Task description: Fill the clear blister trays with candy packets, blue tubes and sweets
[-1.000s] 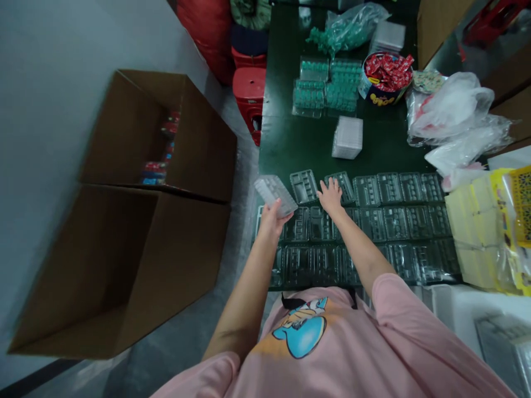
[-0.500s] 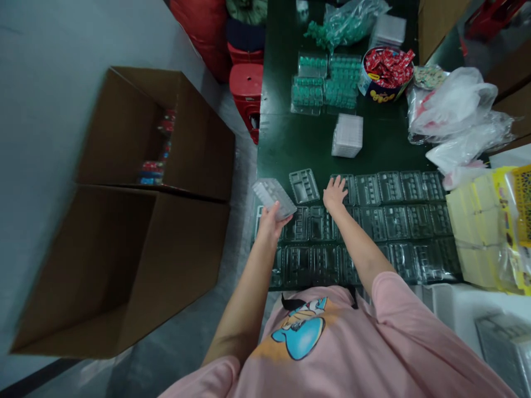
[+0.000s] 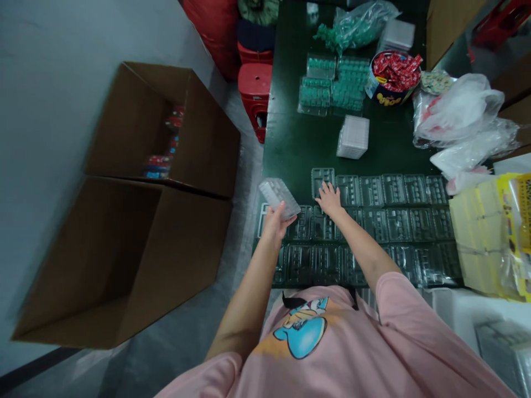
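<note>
My left hand is wrapped around the lower end of a stack of clear plastic trays, thumb on top, the stack slanting up and away from my fingers. My right hand grips nothing: its fingers are spread, the tips resting at the near edge of a single tray that lies flat on the dark green counter, just ahead of them. That tray ends the far row of trays, which runs off to the right of my right hand. Two more rows lie side by side nearer to me, passing below both hands.

Beyond my right hand, a little to its right, stands a white stack. Farther out past it are trays of green pieces, and right of those a tub full of red packets. Well to the right of my right hand sit pale yellow bundles. Left of my left hand, well apart, stand two cardboard boxes.
</note>
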Demonstrator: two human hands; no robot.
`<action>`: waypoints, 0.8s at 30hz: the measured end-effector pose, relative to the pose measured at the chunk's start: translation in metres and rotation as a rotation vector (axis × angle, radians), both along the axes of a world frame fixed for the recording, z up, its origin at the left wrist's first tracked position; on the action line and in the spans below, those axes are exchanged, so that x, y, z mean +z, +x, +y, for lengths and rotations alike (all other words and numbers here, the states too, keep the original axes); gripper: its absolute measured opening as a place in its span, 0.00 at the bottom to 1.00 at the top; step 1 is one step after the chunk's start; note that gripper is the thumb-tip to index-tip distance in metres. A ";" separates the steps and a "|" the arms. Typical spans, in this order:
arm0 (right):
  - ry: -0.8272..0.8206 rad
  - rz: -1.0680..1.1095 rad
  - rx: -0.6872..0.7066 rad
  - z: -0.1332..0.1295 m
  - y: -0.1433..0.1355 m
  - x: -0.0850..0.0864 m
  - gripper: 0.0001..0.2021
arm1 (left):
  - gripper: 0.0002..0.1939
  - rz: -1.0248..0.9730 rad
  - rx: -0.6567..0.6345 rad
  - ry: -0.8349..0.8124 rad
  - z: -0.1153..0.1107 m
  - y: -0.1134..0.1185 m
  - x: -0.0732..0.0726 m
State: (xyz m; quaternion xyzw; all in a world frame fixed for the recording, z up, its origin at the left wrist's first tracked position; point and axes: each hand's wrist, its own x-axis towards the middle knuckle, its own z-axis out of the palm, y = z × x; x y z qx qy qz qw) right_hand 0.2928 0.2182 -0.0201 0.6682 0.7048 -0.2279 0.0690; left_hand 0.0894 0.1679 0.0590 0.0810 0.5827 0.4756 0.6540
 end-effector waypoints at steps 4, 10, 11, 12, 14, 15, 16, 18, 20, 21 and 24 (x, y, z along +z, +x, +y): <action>0.018 0.026 -0.055 -0.011 0.002 0.003 0.24 | 0.21 0.004 -0.025 -0.001 -0.001 0.007 0.001; 0.151 0.466 -0.234 -0.015 -0.014 0.029 0.18 | 0.20 -0.021 -0.045 0.017 -0.001 0.013 0.003; 0.119 0.639 -0.269 -0.015 -0.021 0.035 0.17 | 0.21 -0.031 -0.053 0.025 -0.001 0.013 0.003; 0.053 0.818 -0.303 -0.015 -0.028 0.041 0.16 | 0.21 -0.037 -0.062 0.035 -0.001 0.014 0.003; -0.116 1.129 -0.355 -0.015 -0.042 0.050 0.13 | 0.22 -0.038 -0.078 0.053 -0.001 0.014 0.003; -0.192 1.238 -0.375 -0.015 -0.048 0.053 0.12 | 0.23 -0.033 -0.083 0.060 -0.001 0.014 0.004; -0.250 1.315 -0.391 -0.015 -0.053 0.056 0.12 | 0.24 -0.028 -0.083 0.067 -0.001 0.014 0.004; -0.319 1.397 -0.411 -0.015 -0.058 0.060 0.13 | 0.26 -0.019 -0.077 0.076 0.000 0.012 0.006; -0.357 1.428 -0.426 -0.015 -0.060 0.064 0.14 | 0.27 -0.009 -0.068 0.079 0.000 0.010 0.007; -0.372 1.435 -0.428 -0.014 -0.061 0.065 0.14 | 0.27 -0.003 -0.064 0.079 0.000 0.009 0.007; -0.410 1.450 -0.418 -0.014 -0.063 0.069 0.15 | 0.28 0.018 -0.053 0.073 0.001 0.006 0.007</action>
